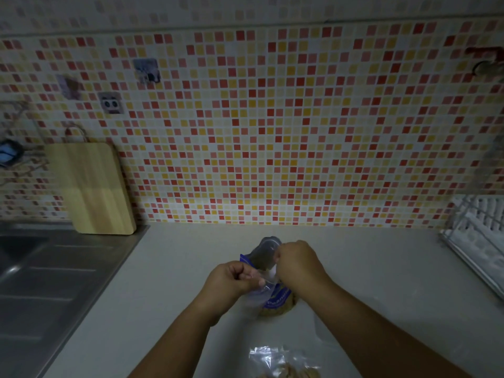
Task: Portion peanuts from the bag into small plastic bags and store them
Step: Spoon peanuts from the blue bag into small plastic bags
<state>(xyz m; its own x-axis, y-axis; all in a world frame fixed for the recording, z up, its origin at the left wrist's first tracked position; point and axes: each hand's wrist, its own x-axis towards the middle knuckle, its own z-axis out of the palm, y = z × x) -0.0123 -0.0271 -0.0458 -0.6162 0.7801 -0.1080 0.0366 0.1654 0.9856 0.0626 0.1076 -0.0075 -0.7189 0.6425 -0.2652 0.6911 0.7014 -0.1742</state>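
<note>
Pose: left hand [234,279] curled, pinched rim of small clear plastic bag [256,293]. Right hand [296,261] curled against open blue foil peanut bag [278,297] on pale countertop [381,268]; grip indiscernible.

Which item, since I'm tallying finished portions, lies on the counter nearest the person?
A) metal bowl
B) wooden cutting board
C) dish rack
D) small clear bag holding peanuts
D: the small clear bag holding peanuts lies at the frame's bottom edge, nearer than the blue peanut bag.

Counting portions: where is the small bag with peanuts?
Head view, bottom centre: the small bag with peanuts lies on the counter between the forearms.
</note>
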